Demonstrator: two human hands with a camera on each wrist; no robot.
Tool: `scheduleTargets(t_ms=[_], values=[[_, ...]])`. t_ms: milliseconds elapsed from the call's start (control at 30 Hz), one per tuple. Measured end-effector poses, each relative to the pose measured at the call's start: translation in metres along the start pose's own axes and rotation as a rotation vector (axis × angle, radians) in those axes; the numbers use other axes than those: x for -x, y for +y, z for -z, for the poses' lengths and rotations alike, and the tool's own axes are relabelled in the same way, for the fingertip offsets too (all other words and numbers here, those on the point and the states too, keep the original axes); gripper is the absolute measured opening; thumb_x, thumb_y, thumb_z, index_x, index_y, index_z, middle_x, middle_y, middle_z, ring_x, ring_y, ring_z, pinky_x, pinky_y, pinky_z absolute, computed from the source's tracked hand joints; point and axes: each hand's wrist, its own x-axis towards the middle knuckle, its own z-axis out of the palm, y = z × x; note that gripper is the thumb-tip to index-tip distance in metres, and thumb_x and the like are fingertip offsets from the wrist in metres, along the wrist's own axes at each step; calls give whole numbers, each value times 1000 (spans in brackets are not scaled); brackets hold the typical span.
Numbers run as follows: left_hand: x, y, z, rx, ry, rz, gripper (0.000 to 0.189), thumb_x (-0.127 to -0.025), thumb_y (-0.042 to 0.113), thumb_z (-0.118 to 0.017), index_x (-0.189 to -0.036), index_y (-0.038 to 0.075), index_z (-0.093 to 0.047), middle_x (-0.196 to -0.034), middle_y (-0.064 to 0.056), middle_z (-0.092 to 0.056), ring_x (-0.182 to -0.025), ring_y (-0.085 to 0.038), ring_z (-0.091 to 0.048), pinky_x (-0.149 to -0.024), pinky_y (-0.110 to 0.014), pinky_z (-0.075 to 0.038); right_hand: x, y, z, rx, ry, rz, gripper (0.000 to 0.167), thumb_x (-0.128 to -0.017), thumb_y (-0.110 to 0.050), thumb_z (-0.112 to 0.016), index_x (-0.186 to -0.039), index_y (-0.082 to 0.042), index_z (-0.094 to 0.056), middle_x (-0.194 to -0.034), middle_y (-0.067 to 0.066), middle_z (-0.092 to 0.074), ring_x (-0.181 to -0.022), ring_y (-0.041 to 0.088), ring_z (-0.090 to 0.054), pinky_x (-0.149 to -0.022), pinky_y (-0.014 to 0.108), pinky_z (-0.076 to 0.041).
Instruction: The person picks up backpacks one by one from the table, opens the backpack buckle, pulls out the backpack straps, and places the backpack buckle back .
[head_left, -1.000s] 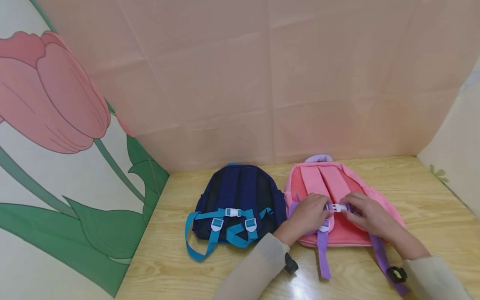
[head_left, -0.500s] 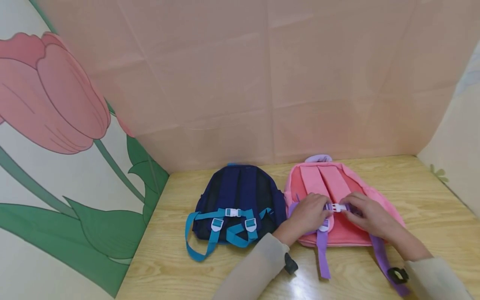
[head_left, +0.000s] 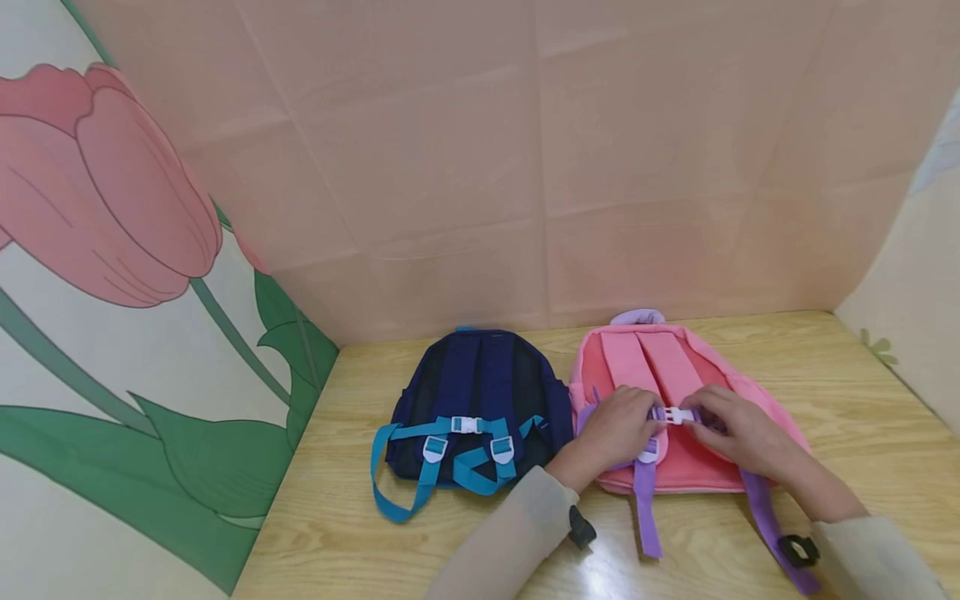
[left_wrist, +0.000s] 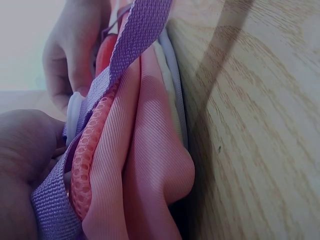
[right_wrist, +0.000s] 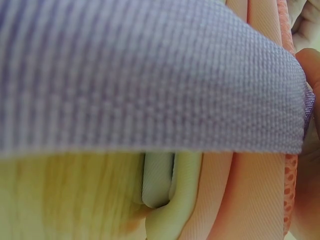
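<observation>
Pinching the purple strap (head_left: 658, 414) at either end of the white side-release buckle (head_left: 678, 416), our left hand (head_left: 617, 425) and right hand (head_left: 738, 427) should hold its halves level and aligned over the pink backpack (head_left: 693, 468), near the far edge of the tabletop (head_left: 322, 533); latching we cannot confirm.

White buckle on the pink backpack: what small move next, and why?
I'd probably bring the left hand and right hand together, pressing the white buckle inward: fingers grip at both its ends, and whether it is latched is too small to tell.
</observation>
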Motion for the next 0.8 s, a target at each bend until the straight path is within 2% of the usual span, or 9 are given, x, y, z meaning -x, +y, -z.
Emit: scheduleTargets(t_ms=[800], values=[[0, -2, 0, 52, -47, 63, 23, -98, 36, -66, -120, 29, -62, -104, 19, -58, -93, 1, -48, -80, -12, -40, 2, 3, 4, -22, -6, -14, 37, -73, 7, -82, -103, -11, -68, -90, -9, -56, -76, 2, -48, -61, 16, -43]])
